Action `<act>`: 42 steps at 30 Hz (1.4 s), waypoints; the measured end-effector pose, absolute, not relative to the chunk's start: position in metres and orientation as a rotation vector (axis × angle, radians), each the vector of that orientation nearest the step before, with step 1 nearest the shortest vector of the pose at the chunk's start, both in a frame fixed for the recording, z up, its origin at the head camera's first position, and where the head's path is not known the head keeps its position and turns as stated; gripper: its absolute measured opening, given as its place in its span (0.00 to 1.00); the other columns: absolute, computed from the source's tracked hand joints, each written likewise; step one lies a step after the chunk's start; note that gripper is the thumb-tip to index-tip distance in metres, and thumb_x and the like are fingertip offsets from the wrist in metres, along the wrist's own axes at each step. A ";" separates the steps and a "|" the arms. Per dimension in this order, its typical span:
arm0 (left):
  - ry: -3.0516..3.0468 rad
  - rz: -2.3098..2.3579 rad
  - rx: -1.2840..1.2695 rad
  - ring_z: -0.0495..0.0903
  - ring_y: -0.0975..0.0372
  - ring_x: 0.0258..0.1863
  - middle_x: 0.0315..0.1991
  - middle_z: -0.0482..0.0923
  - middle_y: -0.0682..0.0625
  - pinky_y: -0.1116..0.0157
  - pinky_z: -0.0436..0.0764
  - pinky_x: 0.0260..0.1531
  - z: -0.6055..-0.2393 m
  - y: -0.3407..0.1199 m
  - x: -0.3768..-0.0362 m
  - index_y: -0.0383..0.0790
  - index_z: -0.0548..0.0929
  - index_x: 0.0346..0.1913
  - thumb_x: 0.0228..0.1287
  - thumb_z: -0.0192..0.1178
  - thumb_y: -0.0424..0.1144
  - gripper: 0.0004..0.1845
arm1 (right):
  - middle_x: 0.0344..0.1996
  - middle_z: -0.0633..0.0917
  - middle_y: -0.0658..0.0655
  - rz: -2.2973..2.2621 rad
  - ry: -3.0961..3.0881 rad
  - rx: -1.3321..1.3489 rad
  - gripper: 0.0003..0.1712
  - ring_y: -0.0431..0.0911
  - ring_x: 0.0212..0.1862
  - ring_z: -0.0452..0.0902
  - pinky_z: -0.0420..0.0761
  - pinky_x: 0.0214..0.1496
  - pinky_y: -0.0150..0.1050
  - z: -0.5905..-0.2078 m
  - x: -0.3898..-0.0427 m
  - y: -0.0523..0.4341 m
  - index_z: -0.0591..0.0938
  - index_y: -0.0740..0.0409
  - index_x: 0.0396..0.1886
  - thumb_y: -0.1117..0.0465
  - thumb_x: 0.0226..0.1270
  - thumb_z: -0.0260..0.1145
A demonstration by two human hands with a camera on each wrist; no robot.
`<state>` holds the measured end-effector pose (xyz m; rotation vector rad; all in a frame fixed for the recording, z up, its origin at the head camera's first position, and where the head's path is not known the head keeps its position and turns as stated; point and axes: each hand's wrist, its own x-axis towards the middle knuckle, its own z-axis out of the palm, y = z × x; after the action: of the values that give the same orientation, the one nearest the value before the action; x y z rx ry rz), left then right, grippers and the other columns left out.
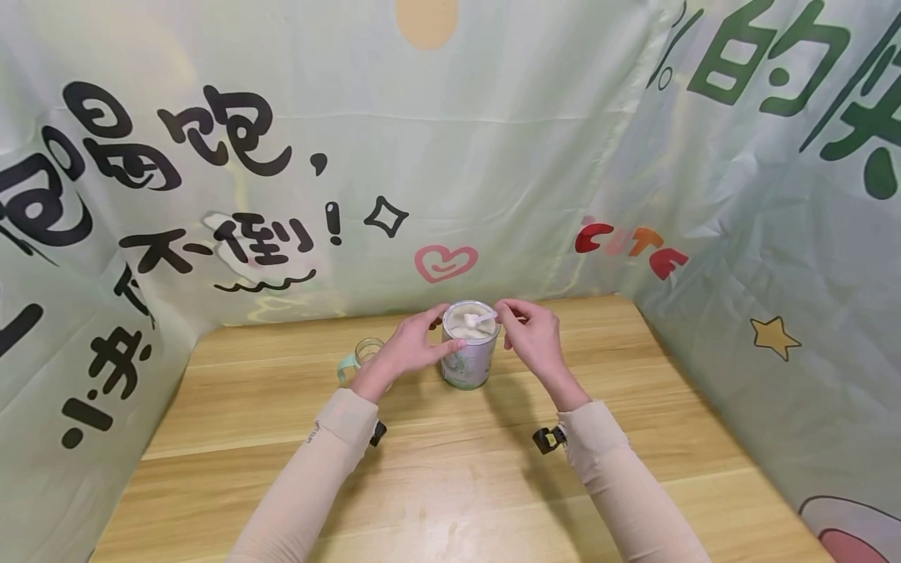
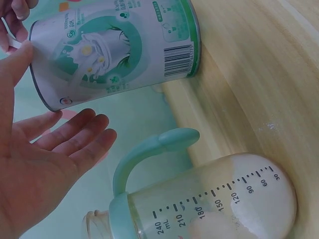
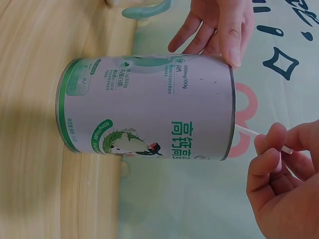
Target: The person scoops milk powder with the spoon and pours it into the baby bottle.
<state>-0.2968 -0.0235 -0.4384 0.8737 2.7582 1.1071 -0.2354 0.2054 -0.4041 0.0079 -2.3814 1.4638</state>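
— Where are the hands?
— The left hand [image 1: 411, 346] steadies the open silver-and-green powder tin [image 1: 468, 346] mid-worktop [image 1: 450, 469], fingers [image 2: 79, 130] relaxed, thumb touching its rim.
— And the right hand [image 1: 533, 335]?
— Its fingers [image 3: 266, 164] pinch a white plastic scoop [image 1: 480, 319] above the tin.

Can [image 1: 470, 346] mid-table [image 1: 450, 469]; bottle [image 1: 366, 356] left of it; scoop [image 1: 482, 318] over can mouth.
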 end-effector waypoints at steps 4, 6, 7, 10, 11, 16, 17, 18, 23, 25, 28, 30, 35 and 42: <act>2.753 1.122 0.877 0.79 0.44 0.67 0.69 0.78 0.37 0.45 0.81 0.65 -0.439 -0.023 -0.297 0.41 0.66 0.80 0.69 0.69 0.60 0.45 | 0.37 0.91 0.63 1.451 -2.378 0.026 0.17 0.65 0.25 0.82 0.75 0.22 0.32 -0.403 -0.235 0.205 0.91 0.59 0.49 0.51 0.78 0.65; 2.751 1.125 0.877 0.79 0.43 0.67 0.68 0.79 0.38 0.45 0.81 0.65 -0.439 -0.023 -0.298 0.41 0.66 0.80 0.68 0.69 0.59 0.45 | 0.37 0.91 0.63 1.444 -2.376 0.031 0.17 0.65 0.25 0.83 0.75 0.21 0.32 -0.403 -0.235 0.205 0.91 0.59 0.49 0.51 0.78 0.65; 2.750 1.126 0.878 0.79 0.43 0.67 0.68 0.79 0.38 0.45 0.81 0.65 -0.439 -0.024 -0.298 0.42 0.66 0.80 0.68 0.69 0.59 0.45 | 0.37 0.91 0.63 1.438 -2.376 0.033 0.16 0.64 0.25 0.83 0.74 0.21 0.32 -0.403 -0.236 0.205 0.91 0.59 0.48 0.52 0.78 0.65; 2.753 1.123 0.880 0.79 0.44 0.67 0.68 0.79 0.38 0.46 0.81 0.65 -0.439 -0.024 -0.298 0.42 0.66 0.80 0.68 0.69 0.59 0.45 | 0.36 0.91 0.63 1.432 -2.377 0.040 0.16 0.55 0.21 0.82 0.74 0.21 0.32 -0.403 -0.235 0.204 0.91 0.59 0.48 0.52 0.78 0.65; 2.754 1.123 0.882 0.80 0.44 0.66 0.68 0.79 0.38 0.46 0.81 0.65 -0.439 -0.024 -0.298 0.42 0.66 0.80 0.68 0.69 0.59 0.45 | 0.37 0.91 0.63 1.429 -2.379 0.043 0.16 0.52 0.21 0.81 0.74 0.21 0.32 -0.404 -0.235 0.204 0.91 0.59 0.49 0.52 0.78 0.65; 2.760 1.114 0.885 0.80 0.45 0.66 0.67 0.80 0.38 0.46 0.81 0.65 -0.439 -0.024 -0.298 0.41 0.66 0.80 0.68 0.69 0.59 0.45 | 0.36 0.91 0.65 1.406 -2.389 0.052 0.16 0.52 0.20 0.81 0.74 0.20 0.32 -0.405 -0.235 0.204 0.91 0.58 0.49 0.52 0.78 0.65; 2.760 1.114 0.885 0.80 0.45 0.66 0.67 0.80 0.38 0.47 0.81 0.65 -0.439 -0.024 -0.297 0.41 0.66 0.80 0.68 0.69 0.59 0.45 | 0.35 0.91 0.66 1.404 -2.389 0.051 0.16 0.54 0.21 0.81 0.74 0.20 0.32 -0.406 -0.235 0.203 0.91 0.58 0.50 0.52 0.78 0.65; 2.761 1.111 0.884 0.80 0.45 0.66 0.67 0.80 0.38 0.47 0.81 0.65 -0.440 -0.024 -0.298 0.41 0.66 0.80 0.68 0.69 0.59 0.45 | 0.33 0.90 0.66 1.398 -2.390 0.052 0.16 0.57 0.21 0.82 0.74 0.20 0.33 -0.406 -0.236 0.203 0.91 0.58 0.49 0.52 0.78 0.65; 2.763 1.109 0.893 0.80 0.45 0.66 0.68 0.79 0.37 0.47 0.81 0.65 -0.440 -0.024 -0.298 0.40 0.65 0.80 0.69 0.69 0.59 0.46 | 0.29 0.89 0.66 1.370 -2.385 0.069 0.14 0.53 0.19 0.80 0.73 0.18 0.33 -0.406 -0.236 0.201 0.92 0.57 0.48 0.54 0.78 0.66; 2.764 1.108 0.897 0.80 0.44 0.66 0.68 0.79 0.37 0.46 0.81 0.65 -0.440 -0.024 -0.298 0.39 0.65 0.80 0.69 0.69 0.59 0.46 | 0.29 0.89 0.66 1.359 -2.384 0.079 0.14 0.47 0.17 0.78 0.72 0.18 0.33 -0.407 -0.237 0.201 0.92 0.57 0.47 0.54 0.78 0.66; 2.765 1.106 0.900 0.80 0.45 0.66 0.68 0.79 0.37 0.47 0.81 0.65 -0.439 -0.024 -0.298 0.38 0.65 0.80 0.69 0.69 0.59 0.46 | 0.29 0.89 0.66 1.346 -2.386 0.092 0.14 0.41 0.16 0.76 0.72 0.18 0.33 -0.408 -0.237 0.200 0.92 0.58 0.47 0.54 0.78 0.66; 2.766 1.101 0.899 0.80 0.45 0.66 0.68 0.79 0.37 0.47 0.81 0.65 -0.439 -0.024 -0.298 0.38 0.65 0.80 0.69 0.69 0.59 0.46 | 0.28 0.89 0.66 1.339 -2.386 0.100 0.14 0.40 0.15 0.75 0.72 0.18 0.33 -0.409 -0.237 0.200 0.92 0.58 0.47 0.55 0.78 0.66; 2.767 1.095 0.895 0.80 0.46 0.65 0.68 0.79 0.37 0.47 0.81 0.65 -0.439 -0.024 -0.297 0.39 0.65 0.80 0.69 0.69 0.59 0.46 | 0.28 0.89 0.65 1.323 -2.388 0.118 0.14 0.38 0.15 0.74 0.72 0.18 0.33 -0.410 -0.237 0.200 0.92 0.58 0.48 0.54 0.78 0.66; 2.771 1.097 0.897 0.81 0.47 0.64 0.67 0.80 0.37 0.47 0.82 0.64 -0.439 -0.024 -0.297 0.40 0.66 0.80 0.69 0.69 0.59 0.45 | 0.32 0.90 0.66 1.367 -2.382 0.091 0.14 0.45 0.17 0.78 0.72 0.18 0.33 -0.409 -0.236 0.200 0.91 0.59 0.48 0.55 0.79 0.65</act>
<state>-0.2975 -0.0242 -0.4390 0.8968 2.7710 1.0971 -0.2357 0.2000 -0.4095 0.0909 -2.3815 1.3674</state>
